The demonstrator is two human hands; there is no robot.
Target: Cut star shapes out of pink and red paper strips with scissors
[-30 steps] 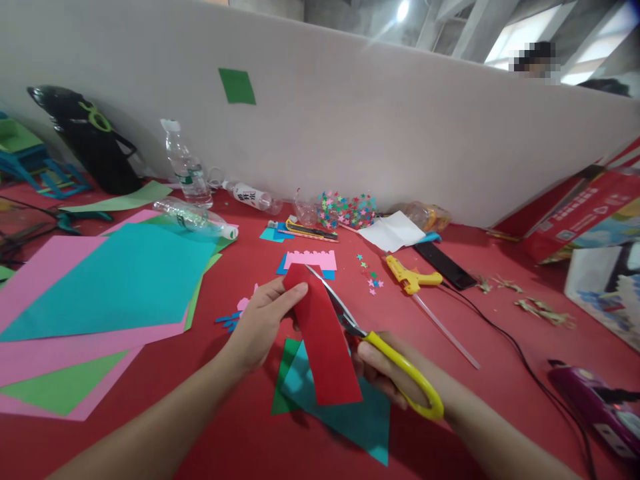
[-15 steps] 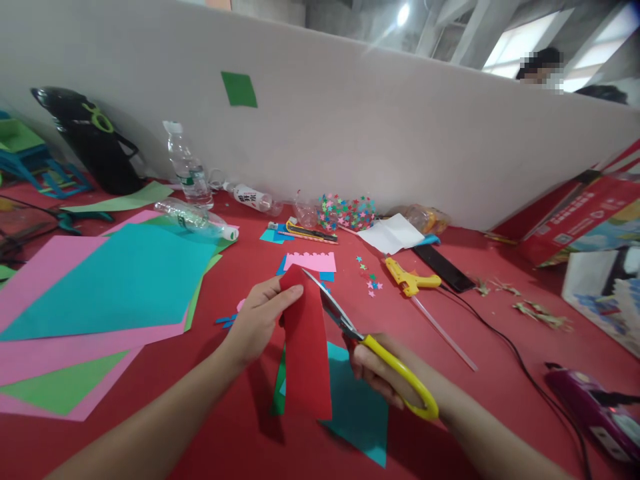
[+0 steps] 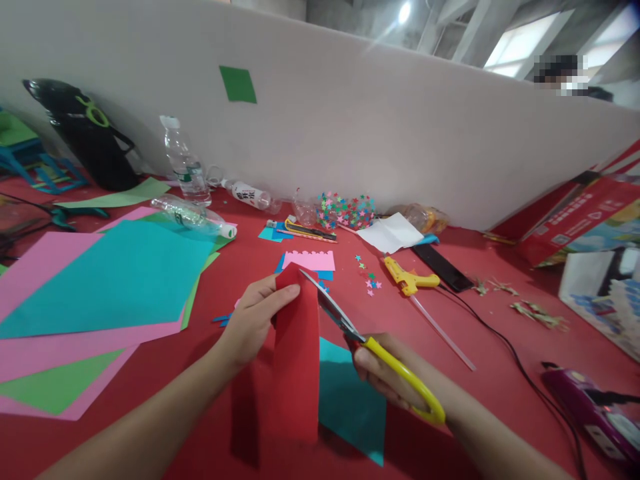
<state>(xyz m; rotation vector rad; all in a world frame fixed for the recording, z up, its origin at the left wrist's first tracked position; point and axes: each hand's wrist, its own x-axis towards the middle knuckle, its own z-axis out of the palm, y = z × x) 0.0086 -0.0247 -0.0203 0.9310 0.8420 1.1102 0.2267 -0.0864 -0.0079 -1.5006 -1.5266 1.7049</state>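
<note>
My left hand [image 3: 256,317] pinches a strip of red paper [image 3: 297,360] near its top, thumb in front, and the strip hangs down toward me. In my right hand [image 3: 383,367] is a pair of yellow-handled scissors [image 3: 345,323], its fingers closed round the grips. The blades point up and left, and their tip is at the top right corner of the red paper. Under and beside the strip a teal sheet [image 3: 353,400] lies on the table. A pink paper with a scalloped edge [image 3: 313,261] rests just beyond my hands.
Coloured sheets [image 3: 115,280] are stacked at left beneath a lying plastic bottle [image 3: 193,217]. To the right are a yellow glue gun [image 3: 410,277] with its cord, a black phone [image 3: 443,267] and a purple power strip [image 3: 590,413]. A white partition [image 3: 350,127] stands behind.
The red strip has shifted slightly left and its lower end now hangs further down, covering the green paper seen before. Both hands keep their grips, with the scissors' tip still at the paper's top.
</note>
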